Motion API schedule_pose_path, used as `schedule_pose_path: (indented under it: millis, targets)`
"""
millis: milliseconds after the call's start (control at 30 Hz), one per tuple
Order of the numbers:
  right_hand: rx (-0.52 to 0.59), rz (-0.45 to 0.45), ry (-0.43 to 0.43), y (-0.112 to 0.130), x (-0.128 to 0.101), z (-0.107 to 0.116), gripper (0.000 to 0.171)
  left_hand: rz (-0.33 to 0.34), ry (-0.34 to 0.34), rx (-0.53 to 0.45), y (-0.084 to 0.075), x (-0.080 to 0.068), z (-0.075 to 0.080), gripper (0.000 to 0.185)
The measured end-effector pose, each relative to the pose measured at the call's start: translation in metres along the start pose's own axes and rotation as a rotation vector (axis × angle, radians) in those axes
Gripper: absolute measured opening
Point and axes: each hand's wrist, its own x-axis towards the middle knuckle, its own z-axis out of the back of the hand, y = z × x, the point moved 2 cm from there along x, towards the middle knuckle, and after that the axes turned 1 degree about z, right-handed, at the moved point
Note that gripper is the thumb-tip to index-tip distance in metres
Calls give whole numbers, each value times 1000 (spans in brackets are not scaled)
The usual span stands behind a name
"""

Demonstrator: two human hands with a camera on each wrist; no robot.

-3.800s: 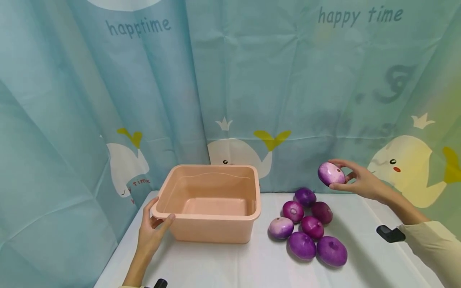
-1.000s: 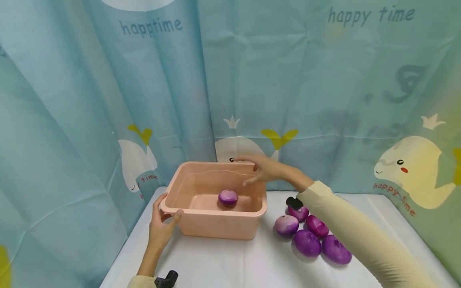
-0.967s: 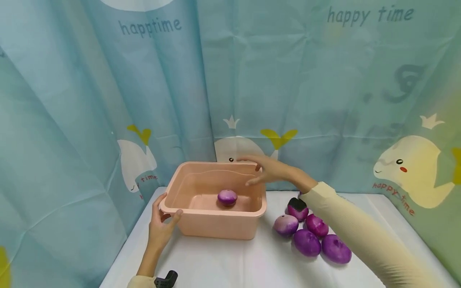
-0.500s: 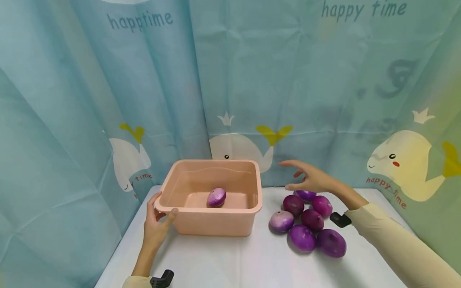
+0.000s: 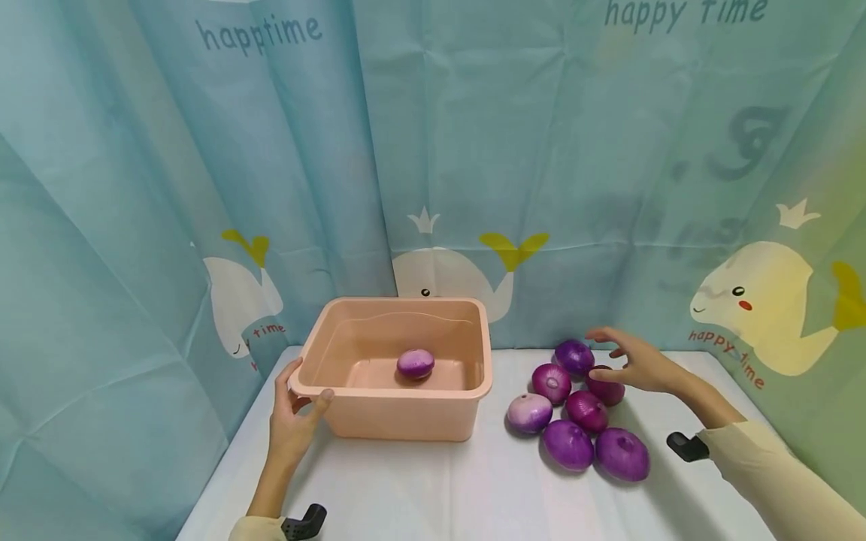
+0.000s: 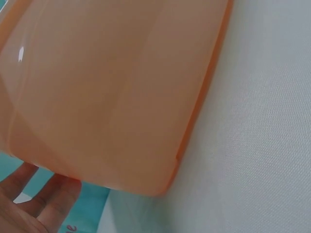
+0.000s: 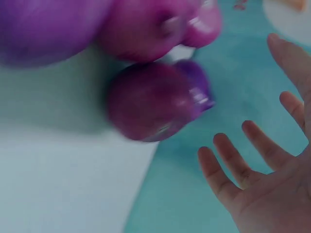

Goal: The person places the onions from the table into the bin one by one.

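My left hand (image 5: 292,428) holds the near left corner of a pink plastic basin (image 5: 406,417), thumb at the front rim and fingers along the side. In the left wrist view, fingertips (image 6: 68,187) show against the basin's wall. One red onion (image 5: 416,364) lies inside the basin. My right hand (image 5: 639,362) is spread, holding nothing, at the back of a group of red onions on the table. Nearest to it are a dark red onion (image 5: 607,387), partly behind the thumb in the head view, and a deep purple onion (image 5: 574,357). The right wrist view shows the fingers straight, apart from the onions.
Further onions sit in the group: a pale one (image 5: 530,414) on the left and a large purple one (image 5: 622,454) at the front right. A white cloth covers the table (image 5: 406,496). A blue-green curtain (image 5: 473,150) with whale prints hangs right behind.
An onion carried by my right hand now lies in the basin, having rolled slightly there. The emptied right hand has moved right, back over the onion group. The left hand stays at the basin's corner.
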Motion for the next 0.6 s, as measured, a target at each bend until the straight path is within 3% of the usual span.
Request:
schedule_pose_path:
  millis: [133, 433, 600]
  targets:
    - [7, -33, 10, -22, -15, -5, 58, 0, -1, -2, -1, 1, -1, 77]
    - [247, -186, 180, -59, -30, -20, 63, 2, -5, 2, -2, -1, 0, 75]
    - [315, -234, 223, -67, -32, -26, 68, 4, -4, 8, -1, 0, 1, 76]
